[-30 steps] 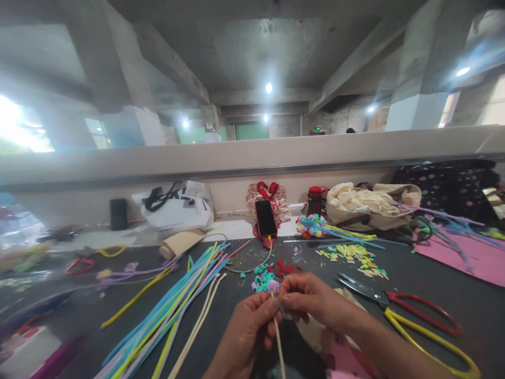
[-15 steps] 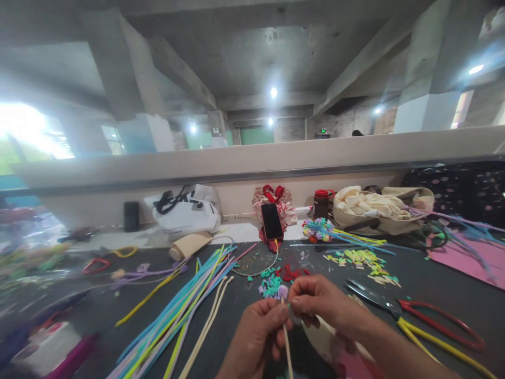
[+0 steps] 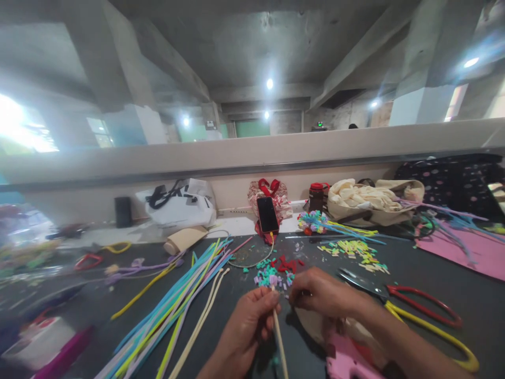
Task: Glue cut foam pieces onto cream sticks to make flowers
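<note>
My left hand (image 3: pixel 254 316) is closed in a pinch around a thin cream fuzzy stem (image 3: pixel 279 337), which slants down toward the bottom edge. A small lilac piece (image 3: pixel 273 280) sits at the stem's upper tip. Just to the right, my right hand (image 3: pixel 321 292) hovers palm down with its fingers bent together; what they hold, if anything, is hidden. Beyond both hands lie small cut pieces in teal (image 3: pixel 266 275), red (image 3: pixel 287 264) and lilac. Under my right forearm shows a pink plastic tool (image 3: pixel 349 358), probably a glue gun, partly covered.
Long pastel fuzzy stems (image 3: pixel 185 295) lie to the left. Shears (image 3: pixel 363 284) with red and yellow handles are at the right, below yellow cut pieces (image 3: pixel 355 251). A phone (image 3: pixel 267 214), a red-lidded bottle (image 3: pixel 316 198) and cloth bags (image 3: pixel 366 202) stand along the back.
My right hand has moved away from the stem's tip, opening a gap between the hands. The left hand keeps its hold on the stem. More of the pink tool shows.
</note>
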`<state>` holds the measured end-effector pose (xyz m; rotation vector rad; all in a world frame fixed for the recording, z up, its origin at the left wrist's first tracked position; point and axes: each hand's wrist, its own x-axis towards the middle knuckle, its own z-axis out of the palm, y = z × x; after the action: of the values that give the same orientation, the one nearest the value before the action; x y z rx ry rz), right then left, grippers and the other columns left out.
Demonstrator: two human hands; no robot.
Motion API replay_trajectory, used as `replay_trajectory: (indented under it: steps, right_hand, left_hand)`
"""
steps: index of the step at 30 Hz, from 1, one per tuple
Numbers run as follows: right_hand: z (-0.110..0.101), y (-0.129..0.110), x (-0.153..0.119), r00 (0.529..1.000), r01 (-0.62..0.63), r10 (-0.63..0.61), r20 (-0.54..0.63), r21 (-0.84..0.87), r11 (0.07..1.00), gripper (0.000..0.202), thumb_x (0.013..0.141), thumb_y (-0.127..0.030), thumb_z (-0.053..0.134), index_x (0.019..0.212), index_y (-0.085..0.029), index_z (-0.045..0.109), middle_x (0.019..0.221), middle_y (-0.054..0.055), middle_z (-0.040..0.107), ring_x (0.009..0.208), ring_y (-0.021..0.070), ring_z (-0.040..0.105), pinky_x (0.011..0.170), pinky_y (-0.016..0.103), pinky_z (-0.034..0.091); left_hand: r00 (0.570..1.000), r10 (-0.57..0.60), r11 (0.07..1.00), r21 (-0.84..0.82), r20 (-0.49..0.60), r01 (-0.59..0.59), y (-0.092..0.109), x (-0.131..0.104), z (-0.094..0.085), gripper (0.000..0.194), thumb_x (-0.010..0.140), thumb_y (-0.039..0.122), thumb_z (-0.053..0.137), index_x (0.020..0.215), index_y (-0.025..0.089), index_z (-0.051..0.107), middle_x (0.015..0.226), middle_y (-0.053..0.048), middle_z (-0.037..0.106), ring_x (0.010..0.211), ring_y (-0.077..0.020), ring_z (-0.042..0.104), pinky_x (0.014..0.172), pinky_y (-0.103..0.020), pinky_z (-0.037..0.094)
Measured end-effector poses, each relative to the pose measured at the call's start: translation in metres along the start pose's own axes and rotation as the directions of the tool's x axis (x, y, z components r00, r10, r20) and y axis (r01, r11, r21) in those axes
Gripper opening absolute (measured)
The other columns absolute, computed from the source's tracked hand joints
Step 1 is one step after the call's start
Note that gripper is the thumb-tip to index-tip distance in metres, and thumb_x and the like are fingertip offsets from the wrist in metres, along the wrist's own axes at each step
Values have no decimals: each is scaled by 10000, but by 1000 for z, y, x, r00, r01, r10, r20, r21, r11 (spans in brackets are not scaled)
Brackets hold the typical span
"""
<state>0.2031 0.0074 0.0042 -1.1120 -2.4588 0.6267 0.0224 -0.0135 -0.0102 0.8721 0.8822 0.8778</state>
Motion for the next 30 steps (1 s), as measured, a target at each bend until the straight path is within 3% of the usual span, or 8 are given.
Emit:
replay_trajectory:
  steps: [7, 11, 14, 18, 23, 27, 29, 30]
  right_hand:
    - [-16, -5, 1, 999, 1, -2, -35, -15, 1000, 167, 688, -133, 532, 756, -188, 675, 712, -3, 655, 676, 127, 585, 607, 185, 395]
    - [-23, -19, -28, 985, -129, 108, -137, -155, 979, 146, 738, -183, 496, 724, -203, 640, 691, 1, 632, 647, 135, 561, 575, 208, 360]
    - [-12, -27, -71, 953, -291, 258, -159, -242, 926, 150, 773, -254, 463, 745, -225, 608, 726, 22, 609, 628, 154, 546, 543, 235, 342]
    - [13, -33, -116, 894, -448, 419, -160, -335, 829, 251, 665, -382, 575, 869, -239, 601, 885, 76, 592, 728, 228, 554, 597, 292, 378]
    - [22, -31, -116, 875, -482, 426, -228, -349, 804, 241, 658, -287, 527, 879, -228, 604, 911, 84, 588, 800, 249, 550, 646, 317, 399]
    - [11, -30, -111, 850, -490, 420, -319, -184, 852, 170, 644, -230, 511, 777, -221, 616, 832, 76, 613, 737, 242, 566, 627, 321, 417]
    - [5, -35, -114, 816, -429, 416, -401, 62, 901, 178, 656, -252, 535, 809, -244, 624, 833, 59, 630, 745, 245, 572, 616, 310, 435]
    - [4, -39, -116, 765, -364, 420, -488, 209, 907, 175, 664, -282, 550, 820, -258, 626, 838, 48, 636, 767, 251, 571, 607, 301, 442]
  left_hand:
    - [1000, -21, 999, 25, 11, 20, -1, 6, -6, 328, 566, 404, 682, 541, 142, 487, 349, 77, 411, 286, -1, 274, 327, -131, 133]
    - [999, -18, 1000, -2, -38, 18, 2, 6, -7, 313, 550, 377, 696, 545, 138, 494, 393, 76, 428, 305, 3, 300, 327, -123, 145]
    - [999, -15, 1000, -5, -39, 15, 3, 5, -6, 302, 554, 363, 696, 556, 135, 500, 428, 69, 456, 312, 8, 310, 327, -120, 151]
    - [999, 8, 1000, 7, 37, -8, 1, 3, -4, 291, 596, 349, 679, 550, 135, 487, 445, 64, 474, 310, 14, 298, 322, -114, 159]
    - [999, -2, 1000, -17, 43, 3, 0, 1, -3, 290, 597, 337, 688, 551, 128, 493, 424, 68, 459, 306, 17, 311, 310, -97, 169]
    - [999, -15, 993, -116, 29, 18, 4, -2, -5, 268, 575, 302, 711, 562, 123, 512, 419, 67, 463, 304, 11, 338, 300, -88, 204]
    - [999, -29, 980, -197, 15, 31, 7, -6, -4, 252, 565, 271, 722, 577, 124, 517, 455, 47, 510, 329, 1, 395, 304, -81, 236]
    - [1000, -25, 971, -240, 0, 24, 8, -8, -3, 240, 562, 252, 725, 593, 124, 525, 479, 37, 531, 347, -3, 424, 312, -76, 259]
